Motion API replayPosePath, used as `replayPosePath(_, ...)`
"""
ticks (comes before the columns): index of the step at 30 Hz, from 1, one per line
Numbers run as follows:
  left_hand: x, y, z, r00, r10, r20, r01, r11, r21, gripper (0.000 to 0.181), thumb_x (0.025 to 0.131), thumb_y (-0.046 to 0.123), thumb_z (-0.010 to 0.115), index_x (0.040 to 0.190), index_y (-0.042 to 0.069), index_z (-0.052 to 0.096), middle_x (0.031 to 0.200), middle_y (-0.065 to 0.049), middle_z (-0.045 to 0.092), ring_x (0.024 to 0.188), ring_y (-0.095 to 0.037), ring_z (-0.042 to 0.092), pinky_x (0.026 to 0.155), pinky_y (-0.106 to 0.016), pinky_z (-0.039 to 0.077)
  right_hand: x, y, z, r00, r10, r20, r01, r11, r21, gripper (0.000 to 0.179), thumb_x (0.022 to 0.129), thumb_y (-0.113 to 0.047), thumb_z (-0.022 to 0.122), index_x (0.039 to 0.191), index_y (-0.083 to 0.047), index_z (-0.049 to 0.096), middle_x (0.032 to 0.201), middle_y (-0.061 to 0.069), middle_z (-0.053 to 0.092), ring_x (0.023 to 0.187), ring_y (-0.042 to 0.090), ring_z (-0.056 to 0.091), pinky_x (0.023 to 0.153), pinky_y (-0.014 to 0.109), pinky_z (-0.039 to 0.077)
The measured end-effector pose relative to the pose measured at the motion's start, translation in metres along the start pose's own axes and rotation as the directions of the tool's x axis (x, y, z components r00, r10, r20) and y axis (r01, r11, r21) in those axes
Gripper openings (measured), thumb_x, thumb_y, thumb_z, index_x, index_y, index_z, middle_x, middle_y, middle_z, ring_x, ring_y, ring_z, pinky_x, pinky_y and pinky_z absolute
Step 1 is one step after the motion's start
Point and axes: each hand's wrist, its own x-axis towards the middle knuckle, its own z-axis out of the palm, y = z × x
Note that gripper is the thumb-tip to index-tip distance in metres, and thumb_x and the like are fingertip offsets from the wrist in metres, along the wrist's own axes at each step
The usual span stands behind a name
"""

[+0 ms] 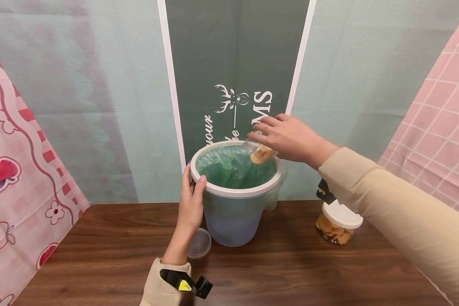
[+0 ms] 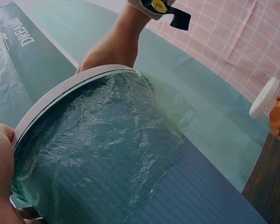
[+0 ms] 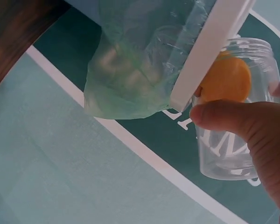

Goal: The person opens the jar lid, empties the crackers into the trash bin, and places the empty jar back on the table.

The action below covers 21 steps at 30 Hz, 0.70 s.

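A blue trash bin (image 1: 233, 223) with a white rim stands on the table, lined with a green plastic bag (image 1: 225, 168) that folds out over the rim. My left hand (image 1: 191, 204) grips the rim on the near left, thumb on top. Over the bin's right side, my right hand (image 1: 292, 138) holds a clear plastic jar (image 3: 224, 161) tipped so its mouth slants down toward the bag. Orange-yellow round biscuits (image 3: 228, 79) lie inside the jar close to its threaded, uncovered mouth. The bottom of the bag is hidden from the head view.
A clear round lid (image 1: 199, 243) lies on the brown wooden table (image 1: 283, 272), left of the bin's base. To the right stands a second jar (image 1: 338, 219) of biscuits with a white lid. Printed cloths hang behind and at both sides.
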Motion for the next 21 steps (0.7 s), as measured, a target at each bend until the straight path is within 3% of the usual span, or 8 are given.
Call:
replayPosePath(4,0.001,0.000,-0.001,1.000,-0.002,0.007,0.002,1.000,0.005,0.070,0.105,0.039,0.048,0.163,0.019,0.014,0.167,-0.012,0.024,0.154,-0.028,0.029,0.123,-0.055,0.028,0.004,-0.002,-0.002,0.997,-0.077,-0.031,0.073,0.992,-0.100,0.061,0.085,0.002,0.075,0.140,-0.017,0.058,0.137,0.010,0.064,0.130,0.032,0.054,0.096,0.046,0.051)
replayPosePath(8,0.001,-0.001,-0.001,1.000,-0.003,0.011,0.003,1.000,0.006,0.070,0.105,0.040,0.048,0.163,0.020,0.014,0.167,-0.012,0.024,0.154,-0.029,0.029,0.123,-0.055,0.028,0.006,0.000,-0.005,0.993,-0.109,-0.054,0.099,0.983,-0.152,0.065,0.083,0.006,0.075,0.140,-0.017,0.057,0.137,0.012,0.062,0.131,0.034,0.053,0.096,0.046,0.050)
replayPosePath(15,0.001,-0.002,0.000,1.000,-0.005,0.012,0.005,1.000,-0.004,0.070,0.105,0.040,0.048,0.163,0.020,0.014,0.167,-0.012,0.025,0.153,-0.028,0.030,0.122,-0.055,0.029,0.001,0.004,-0.011,0.997,-0.050,-0.064,0.044,0.994,-0.096,0.068,0.081,0.006,0.075,0.142,-0.017,0.056,0.140,0.012,0.061,0.135,0.035,0.052,0.097,0.048,0.049)
replayPosePath(21,0.002,-0.002,-0.002,1.000,-0.005,0.014,0.005,1.000,0.002,0.071,0.105,0.040,0.048,0.163,0.020,0.014,0.166,-0.012,0.025,0.152,-0.029,0.031,0.122,-0.055,0.029,-0.011,0.004,-0.014,0.997,0.036,-0.074,-0.036,0.999,-0.006,0.079,0.072,-0.010,0.088,0.144,-0.016,0.055,0.141,0.013,0.060,0.134,0.037,0.052,0.096,0.052,0.051)
